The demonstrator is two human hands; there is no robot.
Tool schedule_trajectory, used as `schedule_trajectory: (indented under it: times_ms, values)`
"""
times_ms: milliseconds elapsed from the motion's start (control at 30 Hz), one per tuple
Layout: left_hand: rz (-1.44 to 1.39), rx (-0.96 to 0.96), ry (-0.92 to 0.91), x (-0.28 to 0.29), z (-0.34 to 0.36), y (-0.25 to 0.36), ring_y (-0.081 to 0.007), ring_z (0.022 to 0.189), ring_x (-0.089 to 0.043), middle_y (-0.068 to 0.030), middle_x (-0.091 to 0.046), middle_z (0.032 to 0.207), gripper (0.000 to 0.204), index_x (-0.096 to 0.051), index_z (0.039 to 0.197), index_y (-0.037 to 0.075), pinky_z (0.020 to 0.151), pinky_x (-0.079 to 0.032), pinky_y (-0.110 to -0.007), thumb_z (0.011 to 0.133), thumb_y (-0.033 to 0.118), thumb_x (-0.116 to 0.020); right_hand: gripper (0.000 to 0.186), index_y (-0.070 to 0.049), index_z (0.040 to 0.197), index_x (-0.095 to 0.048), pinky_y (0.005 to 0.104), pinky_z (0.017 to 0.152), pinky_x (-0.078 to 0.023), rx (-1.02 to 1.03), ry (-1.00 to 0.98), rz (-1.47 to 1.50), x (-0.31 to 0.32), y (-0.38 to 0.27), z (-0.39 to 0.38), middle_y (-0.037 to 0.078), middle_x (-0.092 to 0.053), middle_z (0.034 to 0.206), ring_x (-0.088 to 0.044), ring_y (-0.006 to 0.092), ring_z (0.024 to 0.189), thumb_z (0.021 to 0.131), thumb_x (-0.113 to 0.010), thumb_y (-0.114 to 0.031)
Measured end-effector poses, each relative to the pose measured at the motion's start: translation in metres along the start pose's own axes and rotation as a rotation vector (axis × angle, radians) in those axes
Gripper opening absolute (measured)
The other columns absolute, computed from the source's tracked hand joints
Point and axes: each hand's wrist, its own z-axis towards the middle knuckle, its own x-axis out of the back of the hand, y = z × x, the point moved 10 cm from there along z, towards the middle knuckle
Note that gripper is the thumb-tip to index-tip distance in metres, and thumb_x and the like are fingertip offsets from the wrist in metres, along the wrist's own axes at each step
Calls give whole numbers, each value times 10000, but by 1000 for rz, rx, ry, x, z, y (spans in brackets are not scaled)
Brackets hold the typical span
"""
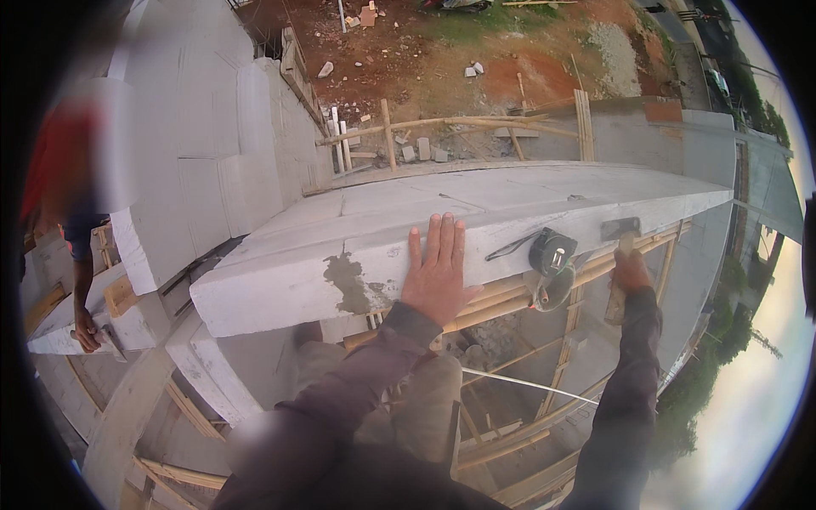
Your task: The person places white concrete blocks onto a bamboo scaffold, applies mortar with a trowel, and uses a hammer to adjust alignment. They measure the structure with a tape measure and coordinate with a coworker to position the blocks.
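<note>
My left hand (436, 263) lies with fingers spread on the front face of a white block ledge (246, 289), beside a grey mortar smear (347, 279). My right hand (631, 270), at the ledge's right part, grips a wooden-handled tool (627, 246) whose grey rectangular metal head is at the ledge's edge. Between my hands a black tape measure (551, 252) sits at the edge, with a small, indistinct clear round object (551, 291) below it.
A co-worker in red (68, 161) at the left holds a tool (112, 342) by a lower block. A block wall (195, 144) rises at upper left. Bamboo scaffolding (561, 365) and a drop lie below the ledge; beyond it are dirt ground (484, 59) and rubble.
</note>
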Motion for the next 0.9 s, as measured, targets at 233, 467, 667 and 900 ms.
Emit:
schedule_trajectory:
  times_ms: [233, 467, 667, 900]
  values:
    - [2, -20, 1, 3, 0, 1, -385, 1480, -181, -239, -268, 1555, 1087, -267, 1498, -65, 1175, -122, -606, 765, 618, -687, 373, -53, 1125, -584, 476, 778, -519, -124, -112, 97, 0, 10, 3, 240, -533, 1024, -576, 419, 948, 780, -686, -154]
    - [-3, -42, 51, 5, -2, 0, -395, 1470, -198, -262, -280, 1541, 1042, -282, 1491, -73, 1180, -161, -560, 802, 617, -649, 378, 39, 1047, -479, 386, 439, -489, 92, 23, -25, 0, 18, 14, 113, -545, 693, -573, 233, 513, 937, -541, -317]
    - [-50, -59, 61, 7, -3, 0, -412, 1464, -212, -284, -286, 1531, 1032, -265, 1490, -88, 1181, -166, -558, 813, 588, -653, 411, -70, 1172, -588, 489, 771, -533, -126, -130, -50, -2, 44, 19, 268, -531, 1068, -593, 432, 967, 771, -672, -90]
    - [-33, -59, 74, 5, -4, -1, -413, 1468, -201, -280, -287, 1534, 1035, -268, 1489, -87, 1190, -154, -545, 804, 588, -652, 398, -55, 1175, -584, 479, 732, -545, -13, -141, -282, 10, 1, 11, 266, -544, 1050, -609, 429, 939, 792, -670, -124]
